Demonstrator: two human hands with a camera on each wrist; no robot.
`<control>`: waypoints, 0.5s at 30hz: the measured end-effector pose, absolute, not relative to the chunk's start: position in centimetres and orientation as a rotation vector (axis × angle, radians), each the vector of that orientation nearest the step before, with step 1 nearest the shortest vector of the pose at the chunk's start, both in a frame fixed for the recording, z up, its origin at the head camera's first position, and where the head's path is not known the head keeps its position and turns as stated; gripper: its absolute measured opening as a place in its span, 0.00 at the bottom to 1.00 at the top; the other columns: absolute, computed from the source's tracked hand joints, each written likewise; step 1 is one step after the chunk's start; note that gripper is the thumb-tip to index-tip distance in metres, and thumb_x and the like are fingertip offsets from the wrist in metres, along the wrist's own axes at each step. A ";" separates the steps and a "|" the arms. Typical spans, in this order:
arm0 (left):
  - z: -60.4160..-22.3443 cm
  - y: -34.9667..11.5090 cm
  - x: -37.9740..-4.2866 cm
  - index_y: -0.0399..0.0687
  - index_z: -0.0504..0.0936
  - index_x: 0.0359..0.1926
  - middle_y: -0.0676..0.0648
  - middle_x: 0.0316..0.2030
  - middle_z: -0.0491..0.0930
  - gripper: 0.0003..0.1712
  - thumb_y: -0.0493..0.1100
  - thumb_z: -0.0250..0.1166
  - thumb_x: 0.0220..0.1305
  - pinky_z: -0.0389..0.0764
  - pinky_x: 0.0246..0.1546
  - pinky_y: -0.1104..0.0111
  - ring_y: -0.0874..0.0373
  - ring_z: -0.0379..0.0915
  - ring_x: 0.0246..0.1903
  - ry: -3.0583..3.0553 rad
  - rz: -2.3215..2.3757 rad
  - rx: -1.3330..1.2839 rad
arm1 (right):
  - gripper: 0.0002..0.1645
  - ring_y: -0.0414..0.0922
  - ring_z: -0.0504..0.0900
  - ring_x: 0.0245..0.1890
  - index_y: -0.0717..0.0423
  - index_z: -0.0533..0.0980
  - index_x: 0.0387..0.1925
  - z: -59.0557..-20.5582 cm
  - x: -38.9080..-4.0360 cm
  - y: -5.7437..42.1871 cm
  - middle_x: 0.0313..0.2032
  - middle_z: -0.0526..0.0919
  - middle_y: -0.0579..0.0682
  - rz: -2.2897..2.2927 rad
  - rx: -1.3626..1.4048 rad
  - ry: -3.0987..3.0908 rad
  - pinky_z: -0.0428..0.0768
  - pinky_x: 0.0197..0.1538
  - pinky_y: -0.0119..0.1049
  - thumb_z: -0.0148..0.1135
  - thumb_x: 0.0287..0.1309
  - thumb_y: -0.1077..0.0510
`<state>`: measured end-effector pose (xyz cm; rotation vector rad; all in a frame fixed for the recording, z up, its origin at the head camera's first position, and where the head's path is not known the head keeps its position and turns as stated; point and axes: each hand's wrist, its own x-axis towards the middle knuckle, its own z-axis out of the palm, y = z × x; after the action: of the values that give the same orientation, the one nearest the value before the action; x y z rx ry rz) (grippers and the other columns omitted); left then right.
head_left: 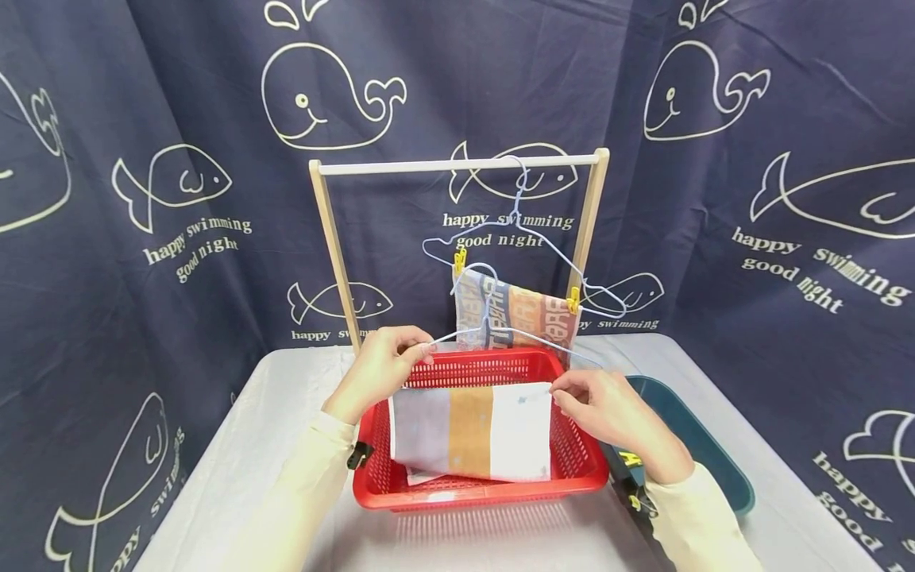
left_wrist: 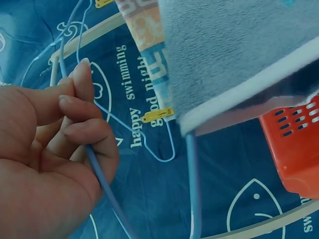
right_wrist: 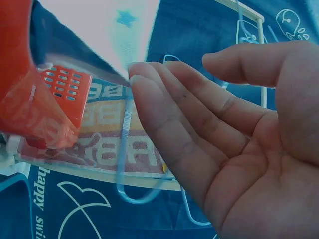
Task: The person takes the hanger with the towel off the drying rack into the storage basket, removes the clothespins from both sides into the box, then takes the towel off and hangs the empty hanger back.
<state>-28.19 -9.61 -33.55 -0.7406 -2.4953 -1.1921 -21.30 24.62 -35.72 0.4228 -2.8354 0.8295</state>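
Note:
My left hand (head_left: 389, 367) grips one sloping arm of a light blue wire hanger (head_left: 488, 318), its fingers curled round the wire in the left wrist view. A small towel (head_left: 470, 433) with grey, mustard and white bands lies folded over the hanger's lower bar (left_wrist: 193, 189), in front of and above a red basket (head_left: 465, 499). At the towel's white end is my right hand (head_left: 608, 405). The right wrist view shows its fingers nearly straight, fingertips (right_wrist: 135, 74) touching the towel's edge, thumb held apart. The basket's contents are mostly hidden by the towel.
Behind the basket stands a rack (head_left: 457, 165) with a white rail. From it hangs another blue hanger (head_left: 554, 246) with a patterned towel (head_left: 525, 310), held by yellow clips (head_left: 573, 299). A dark green tub (head_left: 704, 433) stands at the right, a yellow clip (head_left: 631, 458) in it.

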 end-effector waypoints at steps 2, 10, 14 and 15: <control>-33.4 -9.7 -28.1 0.52 0.90 0.37 0.58 0.26 0.86 0.06 0.38 0.67 0.69 0.78 0.31 0.65 0.59 0.82 0.28 -2.468 -1.189 -0.731 | 0.11 0.38 0.83 0.31 0.53 0.87 0.45 -35.8 -21.4 24.6 0.33 0.88 0.43 0.821 0.399 -2.827 0.86 0.37 0.37 0.68 0.63 0.56; -32.2 -10.1 -27.7 0.51 0.90 0.38 0.54 0.27 0.86 0.05 0.38 0.68 0.68 0.77 0.28 0.66 0.61 0.78 0.26 -2.359 -1.181 -0.725 | 0.12 0.41 0.84 0.34 0.53 0.86 0.46 -35.9 -21.6 24.5 0.35 0.88 0.45 0.805 0.311 -2.807 0.85 0.37 0.39 0.66 0.63 0.55; -31.5 -10.3 -27.6 0.49 0.90 0.39 0.54 0.27 0.87 0.03 0.40 0.70 0.68 0.75 0.26 0.67 0.60 0.76 0.25 -2.325 -1.165 -0.717 | 0.14 0.44 0.85 0.37 0.53 0.85 0.48 -36.0 -21.9 24.4 0.37 0.88 0.47 0.802 0.250 -2.784 0.86 0.40 0.43 0.67 0.64 0.52; -31.3 -10.3 -27.5 0.48 0.90 0.39 0.54 0.27 0.87 0.03 0.40 0.70 0.68 0.75 0.26 0.66 0.60 0.77 0.25 -2.320 -1.165 -0.713 | 0.15 0.45 0.86 0.38 0.54 0.84 0.48 -36.1 -22.1 24.3 0.38 0.89 0.48 0.804 0.250 -2.767 0.86 0.42 0.45 0.67 0.64 0.52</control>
<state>-27.52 -10.31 -31.34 -0.7134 -2.3199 -1.1650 -22.06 24.34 -36.06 0.2503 -2.7672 0.8041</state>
